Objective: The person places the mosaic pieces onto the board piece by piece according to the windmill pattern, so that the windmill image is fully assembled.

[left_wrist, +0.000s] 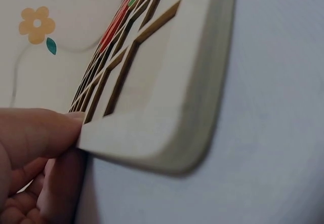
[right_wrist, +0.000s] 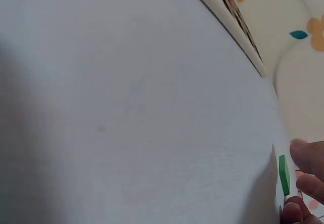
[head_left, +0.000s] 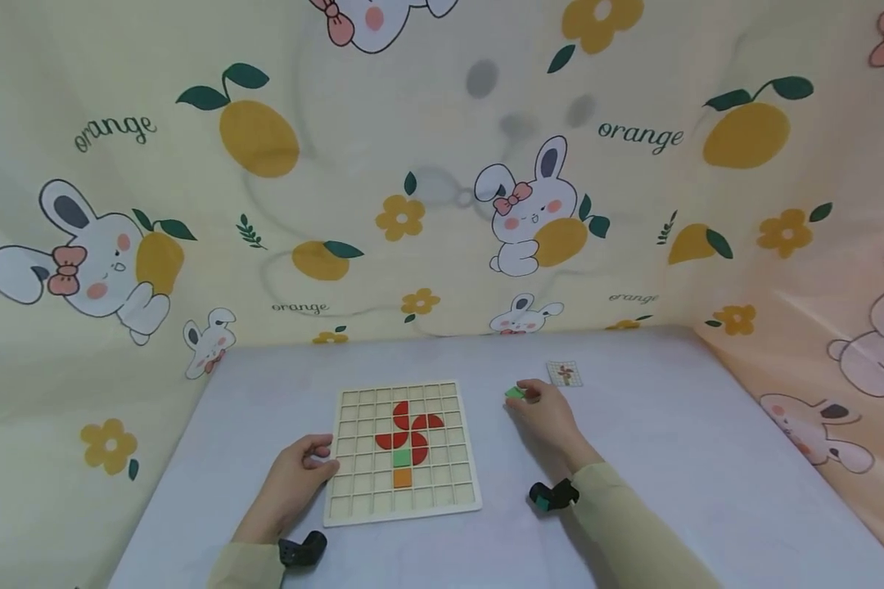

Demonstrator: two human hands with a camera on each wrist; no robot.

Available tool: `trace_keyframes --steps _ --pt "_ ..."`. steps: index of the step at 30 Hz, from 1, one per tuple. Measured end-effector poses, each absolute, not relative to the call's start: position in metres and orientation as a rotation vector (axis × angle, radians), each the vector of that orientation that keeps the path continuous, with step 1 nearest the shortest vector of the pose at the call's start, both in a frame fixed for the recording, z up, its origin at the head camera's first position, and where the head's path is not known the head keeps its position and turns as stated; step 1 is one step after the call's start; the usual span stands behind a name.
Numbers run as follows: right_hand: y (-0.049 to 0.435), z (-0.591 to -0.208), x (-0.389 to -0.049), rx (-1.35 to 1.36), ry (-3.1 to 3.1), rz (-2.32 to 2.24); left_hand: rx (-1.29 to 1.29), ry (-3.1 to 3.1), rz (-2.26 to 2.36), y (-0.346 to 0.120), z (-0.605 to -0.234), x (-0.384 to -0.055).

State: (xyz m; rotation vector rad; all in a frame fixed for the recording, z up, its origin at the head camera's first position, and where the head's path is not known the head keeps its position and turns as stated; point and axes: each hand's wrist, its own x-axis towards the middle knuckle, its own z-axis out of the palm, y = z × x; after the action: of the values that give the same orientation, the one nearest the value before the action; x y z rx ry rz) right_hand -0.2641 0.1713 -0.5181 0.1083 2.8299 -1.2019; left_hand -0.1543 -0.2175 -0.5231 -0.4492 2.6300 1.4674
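Observation:
A square grid board (head_left: 361, 499) lies on the table, with four red quarter-round tiles (head_left: 420, 447) set like a pinwheel. Below them in the grid sit a green square tile (head_left: 401, 458) and an orange square tile (head_left: 402, 478). My left hand (head_left: 295, 483) holds the board's left edge; in the left wrist view the thumb (left_wrist: 45, 133) lies at the rim with the fingers curled beside it. To the right of the board, my right hand (head_left: 548, 415) pinches a loose green tile (head_left: 515, 393) just over the table, also seen as a green piece (right_wrist: 284, 175) at the fingertips.
A small pattern card (head_left: 564, 374) showing a red pinwheel lies behind the right hand. The table (head_left: 633, 425) has a pale cover. A printed cloth (head_left: 427, 123) with rabbits and oranges hangs behind and at the sides.

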Motion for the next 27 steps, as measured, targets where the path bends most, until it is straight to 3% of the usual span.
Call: trace_keyframes --steps 27 --pt "0.162 -0.507 -0.253 0.061 2.832 -1.008 -0.449 2.654 1.446 -0.216 -0.526 -0.154"
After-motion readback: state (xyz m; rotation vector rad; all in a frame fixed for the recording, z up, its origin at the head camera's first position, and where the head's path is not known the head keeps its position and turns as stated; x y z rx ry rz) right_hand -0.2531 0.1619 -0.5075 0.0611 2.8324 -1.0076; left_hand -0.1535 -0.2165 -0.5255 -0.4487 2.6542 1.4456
